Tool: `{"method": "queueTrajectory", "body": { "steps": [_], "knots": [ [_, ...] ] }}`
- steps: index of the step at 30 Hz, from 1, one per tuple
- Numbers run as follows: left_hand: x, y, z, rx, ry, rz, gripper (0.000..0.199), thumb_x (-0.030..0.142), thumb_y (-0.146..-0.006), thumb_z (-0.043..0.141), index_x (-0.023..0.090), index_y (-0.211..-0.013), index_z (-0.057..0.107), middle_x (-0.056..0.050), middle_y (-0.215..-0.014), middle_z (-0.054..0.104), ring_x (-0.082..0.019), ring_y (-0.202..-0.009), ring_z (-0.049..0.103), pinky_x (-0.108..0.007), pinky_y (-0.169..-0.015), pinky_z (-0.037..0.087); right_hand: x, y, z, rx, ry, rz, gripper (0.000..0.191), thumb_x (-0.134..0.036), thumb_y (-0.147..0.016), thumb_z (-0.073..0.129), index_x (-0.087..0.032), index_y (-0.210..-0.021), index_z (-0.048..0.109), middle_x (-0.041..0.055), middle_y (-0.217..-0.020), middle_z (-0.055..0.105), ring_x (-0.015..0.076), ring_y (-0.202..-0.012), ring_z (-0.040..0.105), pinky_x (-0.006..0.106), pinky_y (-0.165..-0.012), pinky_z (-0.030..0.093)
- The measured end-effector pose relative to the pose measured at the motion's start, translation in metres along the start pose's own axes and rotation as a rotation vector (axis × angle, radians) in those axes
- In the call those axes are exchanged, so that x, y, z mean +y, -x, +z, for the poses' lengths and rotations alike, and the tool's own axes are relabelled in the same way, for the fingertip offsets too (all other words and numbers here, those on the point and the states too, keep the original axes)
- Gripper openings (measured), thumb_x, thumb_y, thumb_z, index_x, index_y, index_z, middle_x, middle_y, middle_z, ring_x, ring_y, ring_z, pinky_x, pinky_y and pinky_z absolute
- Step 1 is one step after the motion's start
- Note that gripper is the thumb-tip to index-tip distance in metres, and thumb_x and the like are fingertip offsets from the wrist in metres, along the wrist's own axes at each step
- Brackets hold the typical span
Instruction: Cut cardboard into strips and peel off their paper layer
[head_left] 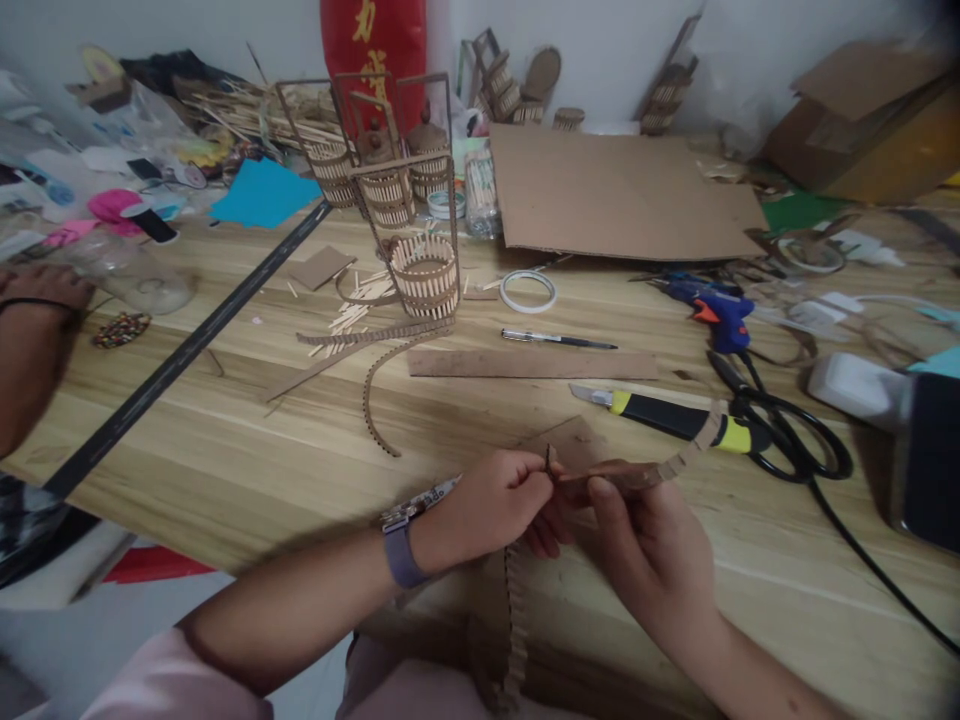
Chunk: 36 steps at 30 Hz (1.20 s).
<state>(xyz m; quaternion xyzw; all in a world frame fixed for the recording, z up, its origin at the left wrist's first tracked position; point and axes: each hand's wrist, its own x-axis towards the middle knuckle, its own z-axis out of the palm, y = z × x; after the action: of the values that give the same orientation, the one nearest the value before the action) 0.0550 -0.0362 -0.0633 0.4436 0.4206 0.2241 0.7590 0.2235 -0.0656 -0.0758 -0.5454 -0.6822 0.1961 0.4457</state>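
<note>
Cardboard strip (pixel 686 452): pinching it between both hands, right above the table (pixel 300 470)!
Gripping near one end with the left hand (pixel 499 505) closed, squeezing farther along between right hand (pixel 660 550) thumb and fingers (notched, this one, and curving outward), near the utility knife (pixel 660 415).

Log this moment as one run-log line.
left hand: pinching cardboard strip | right hand: holding same strip | nearby: utility knife, scissors, pen | farther back: small slatted basket
</note>
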Motion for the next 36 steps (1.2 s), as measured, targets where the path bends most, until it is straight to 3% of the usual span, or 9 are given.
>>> {"method": "queueTrajectory", "body": {
  "steps": [10,19,25,29,36],
  "knots": [
    [-0.001,-0.001,-0.003,-0.041,-0.017,-0.004,0.017,0.022,-0.091,0.048,0.018,-0.076,0.056,0.000,-0.063,0.066,-0.011,-0.049,0.059,-0.021,-0.049,0.048,0.009,0.004,0.002,0.022,-0.160,0.189,0.027,-0.049,-0.101,0.055,-0.024,-0.091,0.059,0.0001,-0.065,0.068,0.0141,-0.047,0.062,0.025,-0.041,0.050],
    [-0.003,-0.002,-0.005,-0.078,0.051,0.007,0.018,0.025,-0.093,0.051,0.017,-0.078,0.056,-0.002,-0.067,0.067,-0.011,-0.053,0.061,-0.022,-0.053,0.050,0.009,0.002,0.002,0.030,-0.222,0.218,0.028,-0.051,-0.101,0.055,-0.024,-0.092,0.060,-0.0012,-0.061,0.064,0.0140,-0.045,0.058,0.025,-0.037,0.048],
    [-0.003,-0.007,-0.014,-0.145,0.301,-0.010,0.032,0.046,-0.092,0.064,0.014,-0.086,0.063,-0.005,-0.075,0.071,-0.015,-0.063,0.066,-0.026,-0.061,0.051,0.010,0.000,0.000,0.039,-0.245,0.167,0.020,-0.043,-0.102,0.055,-0.024,-0.096,0.062,0.0011,-0.069,0.070,0.0149,-0.049,0.062,0.027,-0.043,0.052],
    [-0.005,-0.009,-0.021,-0.219,0.310,-0.012,0.042,0.056,-0.087,0.073,0.014,-0.086,0.062,-0.006,-0.078,0.071,-0.015,-0.065,0.066,-0.028,-0.064,0.051,0.009,-0.002,-0.003,0.025,-0.167,0.093,0.020,-0.039,-0.102,0.054,-0.024,-0.094,0.065,0.0019,-0.072,0.072,0.0139,-0.052,0.064,0.026,-0.047,0.053],
    [-0.011,-0.012,-0.023,-0.263,0.348,0.055,0.053,0.064,-0.083,0.076,0.014,-0.092,0.062,-0.004,-0.074,0.069,-0.015,-0.064,0.065,-0.027,-0.063,0.050,0.013,-0.002,0.001,-0.044,-0.173,-0.022,0.018,-0.043,-0.093,0.070,-0.026,-0.097,0.067,0.0050,-0.094,0.081,0.0216,-0.081,0.078,0.032,-0.068,0.064]
  ]
}}
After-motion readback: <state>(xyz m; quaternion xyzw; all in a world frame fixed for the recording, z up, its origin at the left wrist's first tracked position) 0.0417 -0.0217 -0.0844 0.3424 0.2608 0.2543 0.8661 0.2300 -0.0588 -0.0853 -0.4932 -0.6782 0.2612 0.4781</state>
